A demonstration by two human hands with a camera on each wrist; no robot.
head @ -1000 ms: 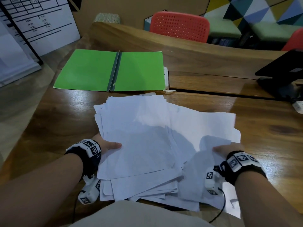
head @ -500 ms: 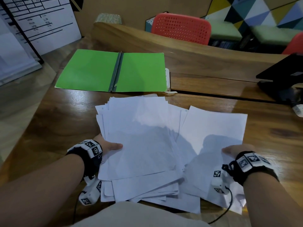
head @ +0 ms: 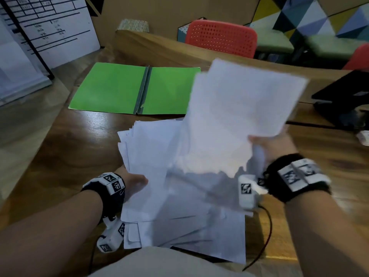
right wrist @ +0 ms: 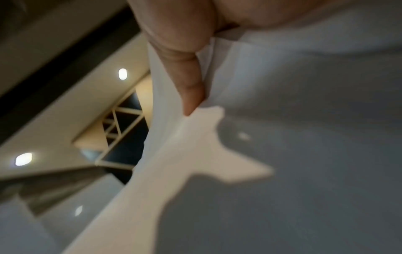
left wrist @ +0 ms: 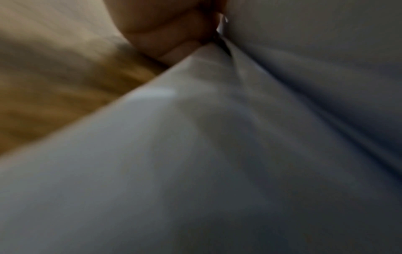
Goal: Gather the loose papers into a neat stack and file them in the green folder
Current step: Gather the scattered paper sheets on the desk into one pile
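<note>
A messy pile of white papers (head: 159, 176) lies on the wooden table (head: 60, 156) in front of me. My left hand (head: 133, 182) grips the pile's left edge, thumb on top; the left wrist view shows paper (left wrist: 217, 154) against the fingers (left wrist: 174, 34). My right hand (head: 271, 144) holds a bunch of sheets (head: 239, 108) lifted off the table and tilted up, partly covering the folder's right side. In the right wrist view a finger (right wrist: 187, 82) lies against these sheets (right wrist: 282, 171). The green folder (head: 111, 88) lies open flat at the back of the table.
A raised wooden ledge (head: 163, 50) runs behind the folder. A black device (head: 343, 100) sits at the right. Red chairs (head: 221, 37) stand beyond the ledge. A white board with printed lines (head: 50, 27) leans at the far left. The table's left edge drops to the floor.
My right hand has pulled some sheets out of the pile's right side and raised them up and forward. The left hand has stayed on the pile's left edge.
</note>
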